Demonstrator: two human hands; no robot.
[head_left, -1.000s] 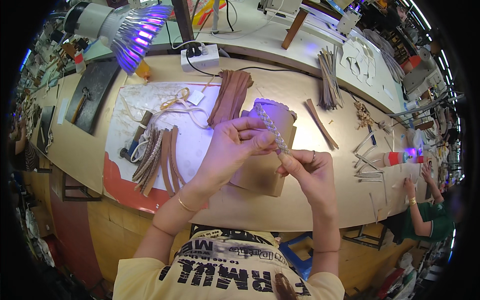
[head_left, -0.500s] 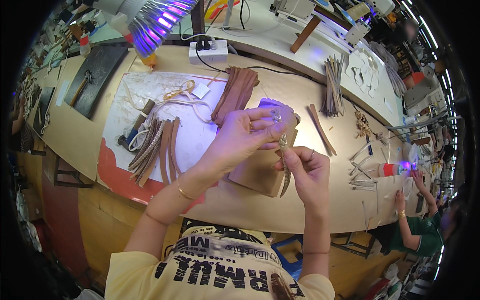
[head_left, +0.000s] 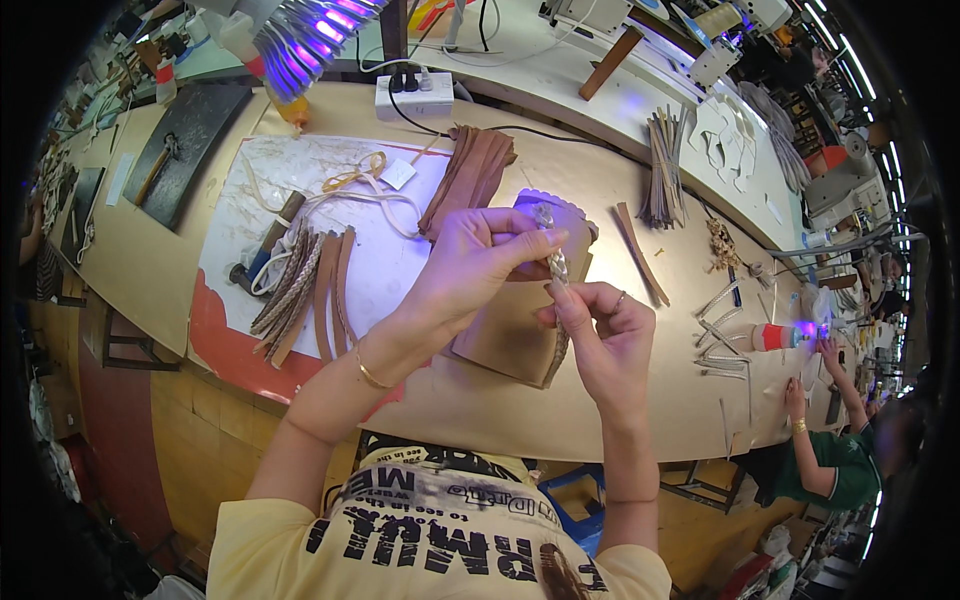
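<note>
A narrow braided strap (head_left: 558, 267), silvery on top and brown lower down, is held between my two hands over the table. My left hand (head_left: 478, 258) pinches its upper end between thumb and fingers. Just below, my right hand (head_left: 608, 338) grips the same strap by thumb and forefinger, and the strap's tail hangs past that thumb. Beneath both hands rests a brown, flat-sided block (head_left: 505, 345) with a scalloped far edge, partly covered by my hands.
Left of my hands, braided strips (head_left: 288, 290) and flat brown strips (head_left: 328, 290) lie on a white sheet (head_left: 225, 250). Brown leather pieces (head_left: 470, 178) are piled beyond. A single brown strip (head_left: 641, 253) lies to the right. A co-worker's arm (head_left: 815, 455) reaches in at far right.
My left hand has come down slightly and the gap between my hands has narrowed. The strap now runs straight from one grip to the other.
</note>
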